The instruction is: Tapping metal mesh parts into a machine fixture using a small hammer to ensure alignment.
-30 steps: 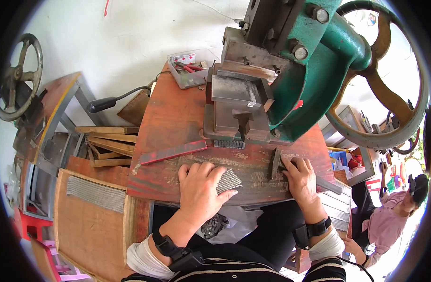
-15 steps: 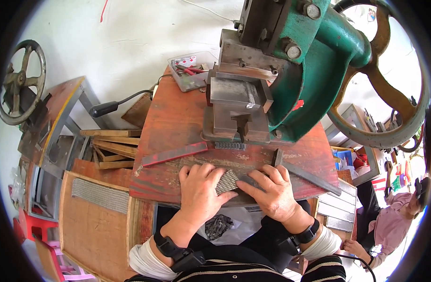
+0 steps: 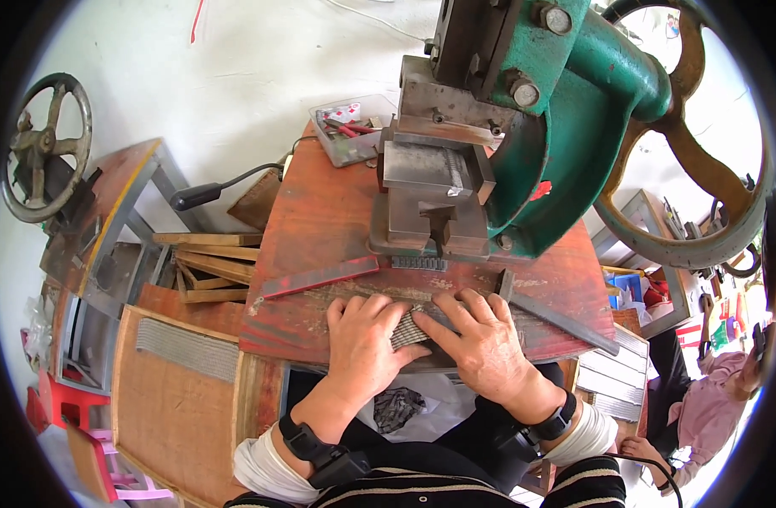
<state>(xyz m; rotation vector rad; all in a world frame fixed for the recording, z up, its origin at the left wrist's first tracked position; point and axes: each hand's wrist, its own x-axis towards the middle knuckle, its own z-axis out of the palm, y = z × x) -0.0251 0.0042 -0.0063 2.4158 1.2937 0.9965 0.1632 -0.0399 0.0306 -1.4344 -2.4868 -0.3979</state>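
My left hand (image 3: 364,337) is closed around a grey block of small ridged metal pieces (image 3: 407,332) at the front edge of the red wooden bench (image 3: 316,203). From the other side, my right hand (image 3: 487,351) presses against the same block, its thumb along the right edge and its fingers bent onto the bench top. My palms and fingers cover part of the block. Just beyond my right fingers lies a dark hammer-like bar with a crosspiece (image 3: 557,320). A red and grey flat bar (image 3: 320,278) rests past my left hand.
A green hand press (image 3: 566,169) with a large wheel (image 3: 701,245) stands at the back of the bench. Near its base lies a toothed metal strip (image 3: 419,263). A plastic box of tools (image 3: 354,152) sits behind. At left is a wooden tray (image 3: 172,423); a person (image 3: 709,406) sits at right.
My right hand has shifted slightly left and up, its thumb now overlapping more of the block. My left hand keeps its hold. The whole view has shifted a little.
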